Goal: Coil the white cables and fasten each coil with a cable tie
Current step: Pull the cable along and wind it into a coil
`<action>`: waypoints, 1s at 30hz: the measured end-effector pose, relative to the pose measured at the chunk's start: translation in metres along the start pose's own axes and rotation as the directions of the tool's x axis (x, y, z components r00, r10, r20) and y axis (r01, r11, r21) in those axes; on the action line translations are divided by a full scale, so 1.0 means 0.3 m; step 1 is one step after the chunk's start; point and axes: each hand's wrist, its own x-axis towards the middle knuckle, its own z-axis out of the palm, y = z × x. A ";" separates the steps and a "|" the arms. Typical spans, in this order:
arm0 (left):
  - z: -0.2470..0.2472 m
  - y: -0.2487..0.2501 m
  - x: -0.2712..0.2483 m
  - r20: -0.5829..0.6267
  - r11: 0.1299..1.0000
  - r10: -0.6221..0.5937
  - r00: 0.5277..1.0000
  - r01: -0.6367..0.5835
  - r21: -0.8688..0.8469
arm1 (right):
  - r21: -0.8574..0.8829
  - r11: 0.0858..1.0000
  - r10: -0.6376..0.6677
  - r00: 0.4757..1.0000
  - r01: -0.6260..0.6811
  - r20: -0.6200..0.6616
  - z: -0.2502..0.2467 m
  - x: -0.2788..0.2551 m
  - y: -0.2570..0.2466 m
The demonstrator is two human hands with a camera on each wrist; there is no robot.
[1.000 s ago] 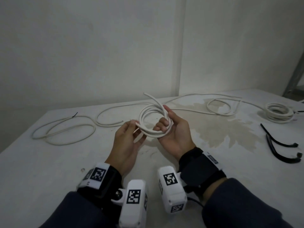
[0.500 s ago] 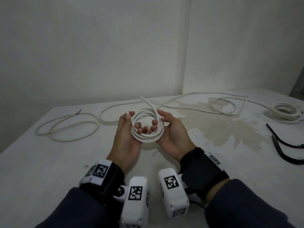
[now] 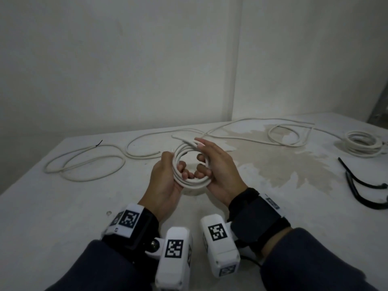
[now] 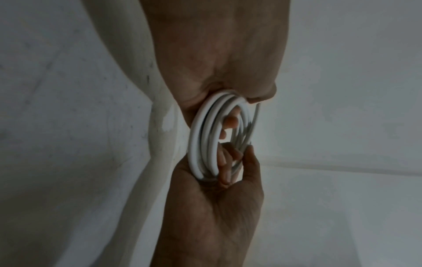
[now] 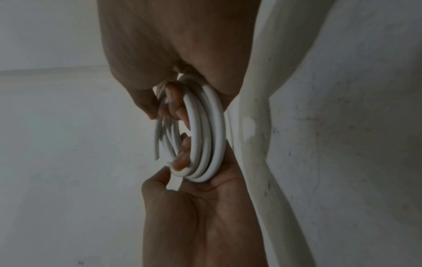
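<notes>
Both hands grip one white coil [image 3: 190, 164] over the table [image 3: 63, 206], centre of the head view. Left hand [image 3: 165, 185] has its fingers curled through the ring at 9 o'clock; right hand [image 3: 218, 175] is wrapped round it at 3 o'clock. The coil's opening faces up toward the camera, roughly round, and a loose cable end [image 3: 184, 139] sticks out at 11 o'clock. Wrist views show it edge-on, several stacked turns [image 4: 203, 140] [image 5: 205, 137], which the head view doesn't resolve. Only the head view shows a finished coil [image 3: 363, 143] at 2 o'clock, loose cables [image 3: 84, 164] at 10 o'clock and black ties [image 3: 361, 185] at 3 o'clock
</notes>
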 end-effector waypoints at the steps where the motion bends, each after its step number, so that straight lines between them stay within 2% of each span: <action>1: -0.002 0.002 -0.001 0.000 1.000 -0.001 1.000 0.001 -0.004 | 0.016 1.000 0.013 1.000 -0.013 0.010 0.001 -0.002 -0.002; 10: -0.016 0.009 0.017 0.009 0.995 0.022 1.000 -0.021 -0.093 | 0.040 0.997 0.068 0.993 -0.072 0.095 -0.008 -0.003 -0.013; 13: -0.018 0.012 0.004 0.012 0.999 0.040 0.999 -0.040 -0.001 | -0.082 0.995 0.072 0.986 -0.060 0.153 -0.007 -0.008 -0.024; 18: -0.017 0.005 0.005 0.007 0.977 0.097 0.995 -0.097 0.191 | -0.208 0.978 0.030 0.991 -0.002 0.130 -0.011 -0.012 -0.026; 21: -0.018 0.002 -0.002 0.029 0.960 0.103 0.994 -0.107 0.258 | -0.292 0.954 -0.005 0.983 0.059 0.182 -0.007 -0.020 -0.023; 24: -0.027 0.008 0.002 -0.013 0.964 0.063 0.998 -0.057 0.260 | -0.393 0.906 -0.076 0.974 0.157 0.214 -0.002 -0.030 -0.019; 28: -0.031 0.028 0.026 -0.033 0.984 -0.099 0.995 0.103 0.143 | -0.516 0.819 -0.179 0.966 0.250 0.185 0.002 -0.023 -0.014; 30: -0.031 0.029 0.036 -0.043 0.986 -0.101 0.994 0.106 0.130 | -0.548 0.783 -0.228 0.956 0.293 0.185 0.001 -0.016 -0.006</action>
